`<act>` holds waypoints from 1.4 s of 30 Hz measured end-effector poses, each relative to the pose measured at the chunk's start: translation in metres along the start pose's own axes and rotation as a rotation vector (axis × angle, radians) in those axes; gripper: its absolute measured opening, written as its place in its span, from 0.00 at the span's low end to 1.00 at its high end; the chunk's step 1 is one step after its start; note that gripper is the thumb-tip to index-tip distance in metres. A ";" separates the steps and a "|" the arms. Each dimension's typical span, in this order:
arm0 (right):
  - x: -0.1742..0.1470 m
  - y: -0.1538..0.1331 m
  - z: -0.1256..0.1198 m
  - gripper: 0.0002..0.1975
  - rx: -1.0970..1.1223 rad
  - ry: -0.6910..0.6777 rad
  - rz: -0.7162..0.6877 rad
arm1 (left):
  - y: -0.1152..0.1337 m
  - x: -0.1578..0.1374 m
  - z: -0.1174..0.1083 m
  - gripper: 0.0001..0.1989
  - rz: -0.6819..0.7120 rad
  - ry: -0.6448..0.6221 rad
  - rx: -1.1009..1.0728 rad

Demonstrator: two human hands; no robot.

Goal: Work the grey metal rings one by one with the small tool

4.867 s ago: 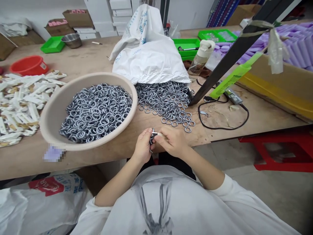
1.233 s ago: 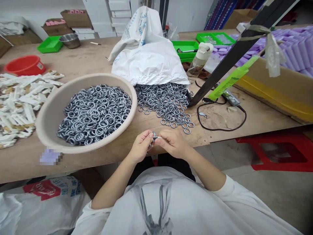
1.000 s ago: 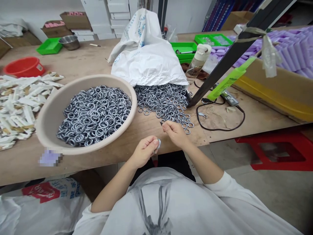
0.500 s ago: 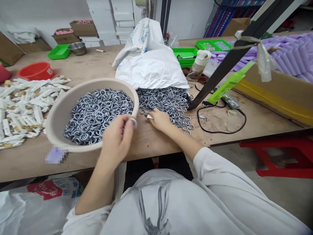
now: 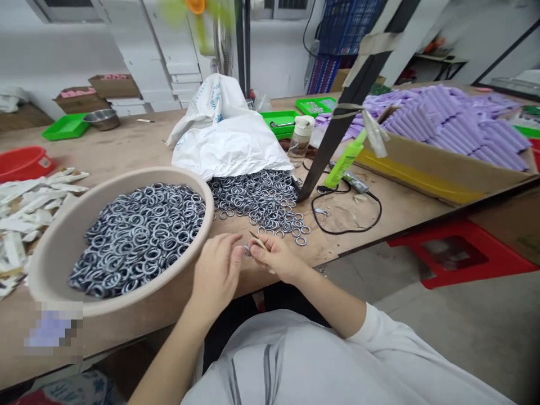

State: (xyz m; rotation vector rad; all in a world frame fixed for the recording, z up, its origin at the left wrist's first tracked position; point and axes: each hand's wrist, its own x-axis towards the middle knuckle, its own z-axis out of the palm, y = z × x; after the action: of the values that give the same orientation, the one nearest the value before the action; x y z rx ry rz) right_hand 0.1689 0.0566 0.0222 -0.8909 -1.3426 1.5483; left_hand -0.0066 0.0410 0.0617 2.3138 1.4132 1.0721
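My left hand (image 5: 217, 267) is at the near edge of the table beside the tub, its thumb and fingertips at a small grey ring (image 5: 247, 250). The ring sits between both hands and is partly covered. In my right hand (image 5: 278, 259) is a small knife (image 5: 258, 241) with a pale handle and a dark tip, pointing up and left. Left of my hands stands a beige tub (image 5: 208, 219) full of grey rings (image 5: 143, 236). Behind my right hand, more grey rings (image 5: 257, 194) spill from a white sack (image 5: 236, 146).
A dark slanted post (image 5: 324, 152) rises right of the rings, near a green bottle (image 5: 346, 163) and a black cable (image 5: 350, 230). A carton (image 5: 422, 169) holds purple pieces. White strips (image 5: 17, 214) lie at far left. A red stool (image 5: 464, 253) stands below.
My right hand has come back from the ring pile towards me with the knife. My left hand has left the tub's rim and met it at a ring. The view has turned right.
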 end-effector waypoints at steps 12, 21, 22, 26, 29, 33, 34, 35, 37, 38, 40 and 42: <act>0.001 -0.003 0.007 0.18 -0.362 0.178 -0.390 | 0.015 -0.010 0.042 0.24 -0.518 0.068 -0.987; 0.006 -0.008 -0.002 0.24 -0.542 0.058 -0.322 | 0.001 -0.006 0.055 0.24 -0.679 0.099 -1.224; 0.002 -0.008 -0.001 0.24 -0.616 0.047 -0.344 | 0.001 -0.006 0.054 0.24 -0.690 0.109 -1.237; -0.005 -0.012 0.001 0.26 -0.774 0.012 -0.345 | 0.003 -0.006 0.054 0.25 -0.701 0.120 -1.263; -0.005 -0.012 0.000 0.25 -0.803 0.015 -0.365 | 0.005 -0.008 0.054 0.25 -0.694 0.070 -1.292; -0.007 -0.012 0.002 0.25 -0.823 0.036 -0.398 | 0.007 -0.008 0.052 0.25 -0.700 0.074 -1.315; -0.009 -0.012 0.003 0.25 -0.824 0.028 -0.393 | 0.007 -0.007 0.052 0.25 -0.700 0.080 -1.307; -0.009 -0.012 0.004 0.25 -0.821 0.016 -0.389 | 0.007 -0.007 0.051 0.25 -0.696 0.083 -1.296; -0.009 -0.009 0.003 0.26 -0.798 -0.005 -0.379 | 0.006 -0.008 0.051 0.25 -0.673 0.070 -1.265; -0.007 -0.007 0.001 0.26 -0.775 0.005 -0.369 | 0.006 -0.010 0.052 0.25 -0.645 0.045 -1.240; 0.000 0.001 -0.008 0.26 -0.718 0.089 -0.314 | 0.008 -0.016 0.051 0.24 -0.560 -0.068 -1.174; 0.009 0.008 -0.022 0.26 -0.679 0.231 -0.227 | 0.012 -0.024 0.046 0.24 -0.475 -0.212 -1.104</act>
State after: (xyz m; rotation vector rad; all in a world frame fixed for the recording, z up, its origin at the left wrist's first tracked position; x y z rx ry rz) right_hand 0.1845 0.0725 0.0107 -1.2269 -1.7532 0.7803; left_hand 0.0269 0.0232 0.0242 1.1828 0.8473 1.0195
